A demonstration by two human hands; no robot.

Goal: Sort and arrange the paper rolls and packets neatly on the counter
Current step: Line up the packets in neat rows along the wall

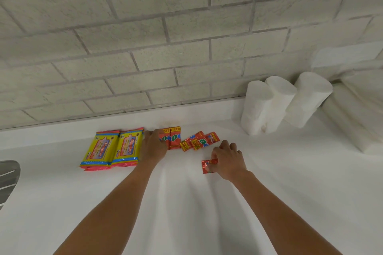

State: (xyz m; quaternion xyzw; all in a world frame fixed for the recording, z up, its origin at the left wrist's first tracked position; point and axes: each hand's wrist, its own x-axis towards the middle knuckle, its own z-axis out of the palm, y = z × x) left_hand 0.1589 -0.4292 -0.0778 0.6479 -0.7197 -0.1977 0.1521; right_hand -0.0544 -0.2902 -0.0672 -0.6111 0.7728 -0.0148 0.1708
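Note:
Two stacks of yellow wipe packets (109, 149) lie side by side on the white counter (186, 203). Right of them lie red sachets (174, 137), and my left hand (154, 146) rests flat on their left part. Several smaller red sachets (200, 141) lie fanned out further right. My right hand (228, 160) pinches one small red sachet (207, 166) at its upper corner, nearer to me than the others. Three white paper rolls (269, 103) stand at the back right by the wall, the right one leaning.
More white rolls or wrapped packs (356, 109) lie at the far right against the grey brick wall (165, 37). A metal sink edge (8, 176) shows at the left border.

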